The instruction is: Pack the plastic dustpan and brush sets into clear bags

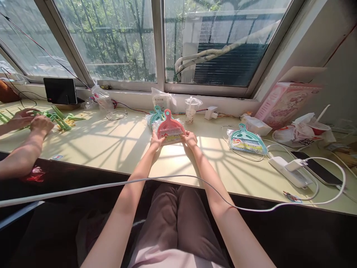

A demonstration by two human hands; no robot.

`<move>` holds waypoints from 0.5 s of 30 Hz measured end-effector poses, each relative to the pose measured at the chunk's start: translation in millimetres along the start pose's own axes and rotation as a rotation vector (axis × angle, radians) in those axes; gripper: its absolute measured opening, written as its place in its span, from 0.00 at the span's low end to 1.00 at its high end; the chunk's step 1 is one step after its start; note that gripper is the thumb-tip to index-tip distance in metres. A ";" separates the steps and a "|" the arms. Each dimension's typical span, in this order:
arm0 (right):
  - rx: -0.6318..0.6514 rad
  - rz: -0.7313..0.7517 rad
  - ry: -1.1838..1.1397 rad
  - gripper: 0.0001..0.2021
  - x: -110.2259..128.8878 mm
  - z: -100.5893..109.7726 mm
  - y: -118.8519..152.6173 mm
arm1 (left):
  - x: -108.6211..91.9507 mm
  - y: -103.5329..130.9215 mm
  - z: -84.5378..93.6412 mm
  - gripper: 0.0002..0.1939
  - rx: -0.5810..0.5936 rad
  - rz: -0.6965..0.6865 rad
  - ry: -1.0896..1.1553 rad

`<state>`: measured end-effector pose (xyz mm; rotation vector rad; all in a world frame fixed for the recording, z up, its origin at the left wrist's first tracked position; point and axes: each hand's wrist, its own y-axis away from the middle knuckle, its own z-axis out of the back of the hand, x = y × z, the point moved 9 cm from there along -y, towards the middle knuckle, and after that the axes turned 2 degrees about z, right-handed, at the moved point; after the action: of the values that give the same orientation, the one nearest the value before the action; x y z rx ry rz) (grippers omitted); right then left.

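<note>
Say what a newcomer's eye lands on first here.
Likely the pink dustpan-and-brush set, held by its lower corners between the left hand and the right hand, mid-picture over the sunlit table. Next, the white cable sweeping across the foreground. Then a teal set lying to the right, and another person's hands at green pieces on the far left.

Passage over table [214,165] between red pan [170,127] and right green pan [242,134]; cable [92,188] crosses in front; left green pan [157,111] behind, gap unclear.
</note>
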<state>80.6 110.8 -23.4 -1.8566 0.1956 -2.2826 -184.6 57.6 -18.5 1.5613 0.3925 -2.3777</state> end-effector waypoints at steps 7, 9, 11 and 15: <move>-0.113 -0.127 0.304 0.16 13.6 5.3 6.9 | -2.9 -2.2 3.0 0.47 -0.101 0.003 -0.043; -0.077 -0.132 0.380 0.17 19.8 2.2 11.0 | -6.3 1.6 3.7 0.46 -0.124 0.037 -0.091; -0.043 -0.104 0.436 0.18 26.5 -1.6 14.7 | -11.4 6.1 1.6 0.46 -0.111 0.055 -0.119; -0.034 -0.037 0.520 0.21 35.7 -7.2 21.8 | -20.1 17.0 -4.0 0.50 -0.103 0.059 -0.144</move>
<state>68.0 81.2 4.3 -1.2476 0.2734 -2.7571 -167.3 44.9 -2.9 1.3291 0.4244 -2.3665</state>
